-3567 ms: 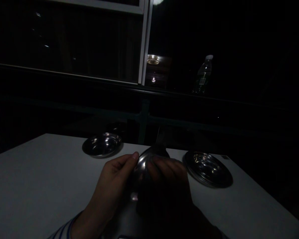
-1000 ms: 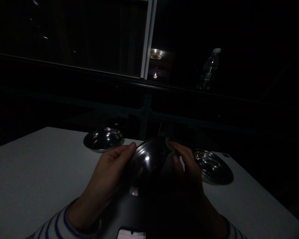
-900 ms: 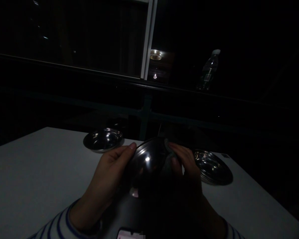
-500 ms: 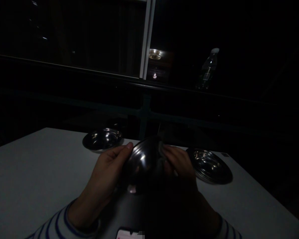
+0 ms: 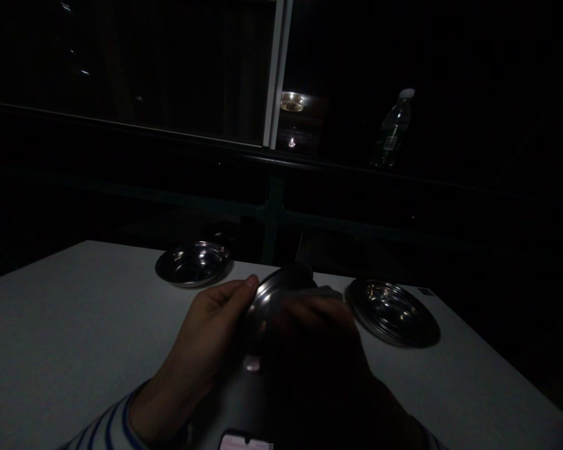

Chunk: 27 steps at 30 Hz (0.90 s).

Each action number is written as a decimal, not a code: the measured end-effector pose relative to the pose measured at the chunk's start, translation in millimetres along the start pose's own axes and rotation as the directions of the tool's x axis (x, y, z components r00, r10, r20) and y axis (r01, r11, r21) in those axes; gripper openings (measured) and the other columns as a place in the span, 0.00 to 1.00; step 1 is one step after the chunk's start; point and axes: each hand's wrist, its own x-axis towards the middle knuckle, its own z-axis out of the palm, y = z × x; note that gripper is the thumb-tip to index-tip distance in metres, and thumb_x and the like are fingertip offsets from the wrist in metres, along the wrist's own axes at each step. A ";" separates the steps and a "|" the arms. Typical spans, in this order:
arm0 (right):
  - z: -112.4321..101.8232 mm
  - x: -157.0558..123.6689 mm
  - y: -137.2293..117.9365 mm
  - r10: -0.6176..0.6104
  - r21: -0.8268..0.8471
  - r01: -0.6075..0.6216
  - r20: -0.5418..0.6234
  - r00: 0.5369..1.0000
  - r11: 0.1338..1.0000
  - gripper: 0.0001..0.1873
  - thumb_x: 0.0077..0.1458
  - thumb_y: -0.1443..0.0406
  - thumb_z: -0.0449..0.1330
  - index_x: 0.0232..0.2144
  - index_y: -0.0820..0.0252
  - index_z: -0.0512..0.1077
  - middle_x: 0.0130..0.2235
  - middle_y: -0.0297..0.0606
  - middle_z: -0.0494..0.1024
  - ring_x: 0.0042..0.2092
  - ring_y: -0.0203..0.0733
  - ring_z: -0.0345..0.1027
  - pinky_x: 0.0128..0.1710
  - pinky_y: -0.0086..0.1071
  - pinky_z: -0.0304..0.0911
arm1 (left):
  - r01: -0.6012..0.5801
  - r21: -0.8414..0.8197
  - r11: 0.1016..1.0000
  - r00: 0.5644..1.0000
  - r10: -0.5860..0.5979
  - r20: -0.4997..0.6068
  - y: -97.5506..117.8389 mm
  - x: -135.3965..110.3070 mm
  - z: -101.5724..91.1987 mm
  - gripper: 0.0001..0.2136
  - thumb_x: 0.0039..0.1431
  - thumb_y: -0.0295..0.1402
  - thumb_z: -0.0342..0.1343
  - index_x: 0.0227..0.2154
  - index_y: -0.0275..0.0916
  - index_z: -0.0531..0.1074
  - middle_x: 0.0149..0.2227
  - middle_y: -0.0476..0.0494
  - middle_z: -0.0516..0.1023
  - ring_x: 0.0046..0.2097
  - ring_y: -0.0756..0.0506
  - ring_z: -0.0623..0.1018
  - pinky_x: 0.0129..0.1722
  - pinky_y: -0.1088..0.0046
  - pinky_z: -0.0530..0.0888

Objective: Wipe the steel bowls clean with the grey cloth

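The scene is very dark. My left hand (image 5: pixel 211 334) is closed on the left rim of a shiny steel plate (image 5: pixel 267 294), which it holds tilted above the white table (image 5: pixel 65 325). My right hand (image 5: pixel 326 325) lies in deep shadow across the plate's face. Its fingers press a dark cloth (image 5: pixel 316 292) against the metal. Part of the plate is hidden under that hand and the cloth.
A steel bowl (image 5: pixel 193 263) sits at the table's far edge to the left. A stack of steel plates (image 5: pixel 391 311) lies to the right. A phone (image 5: pixel 244 440) peeks in at the bottom edge. A water bottle (image 5: pixel 393 130) stands on the dark ledge behind.
My right hand with the cloth has moved from the plate's right rim down across its face, now covering more of the metal. The left hand keeps its grip on the rim.
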 end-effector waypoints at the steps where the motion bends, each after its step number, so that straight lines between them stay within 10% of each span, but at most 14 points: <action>1: 0.8 0.6 -3.5 -0.043 0.023 0.042 0.055 0.998 0.999 0.12 0.56 0.64 0.51 0.42 0.60 0.67 0.37 0.36 0.75 0.39 0.41 0.65 0.38 0.37 0.58 | -0.013 0.014 1.000 1.000 0.013 0.007 -1.2 0.2 -0.1 0.12 0.45 0.41 0.59 0.19 0.36 0.73 0.15 0.51 0.71 0.18 0.53 0.68 0.18 0.80 0.62; 8: 1.7 -3.4 10.0 0.145 0.016 -0.145 -0.026 0.989 0.989 0.16 0.57 0.63 0.48 0.46 0.61 0.65 0.47 0.43 0.71 0.48 0.45 0.62 0.43 0.40 0.58 | -0.073 0.118 0.990 0.996 0.078 -0.042 -3.2 -1.9 2.4 0.13 0.44 0.42 0.60 0.18 0.36 0.73 0.17 0.49 0.72 0.20 0.51 0.69 0.19 0.77 0.63; 14: -0.4 -1.0 -6.5 -0.004 0.011 0.004 0.032 0.999 1.000 0.17 0.52 0.61 0.55 0.45 0.58 0.66 0.42 0.34 0.75 0.44 0.42 0.63 0.42 0.39 0.55 | -0.083 0.092 0.992 0.997 0.082 0.012 -3.7 -4.8 4.7 0.15 0.45 0.39 0.59 0.12 0.36 0.67 0.12 0.55 0.63 0.16 0.56 0.61 0.16 0.81 0.58; 21: -4.7 5.9 6.3 0.208 0.082 -0.202 -0.082 0.975 0.976 0.13 0.57 0.66 0.46 0.42 0.58 0.65 0.42 0.39 0.73 0.46 0.43 0.62 0.43 0.39 0.58 | -0.061 0.083 0.995 0.998 0.059 0.023 -5.6 -3.9 4.2 0.14 0.46 0.41 0.59 0.15 0.36 0.70 0.15 0.51 0.68 0.18 0.53 0.66 0.18 0.80 0.61; 27: -4.7 4.2 3.1 0.114 0.041 -0.113 -0.025 0.993 0.993 0.15 0.53 0.60 0.54 0.43 0.55 0.66 0.44 0.35 0.74 0.44 0.44 0.62 0.42 0.40 0.57 | -0.080 0.076 0.994 0.997 0.079 0.022 -6.1 -4.4 0.4 0.16 0.45 0.41 0.59 0.12 0.35 0.67 0.12 0.53 0.65 0.16 0.55 0.63 0.16 0.81 0.59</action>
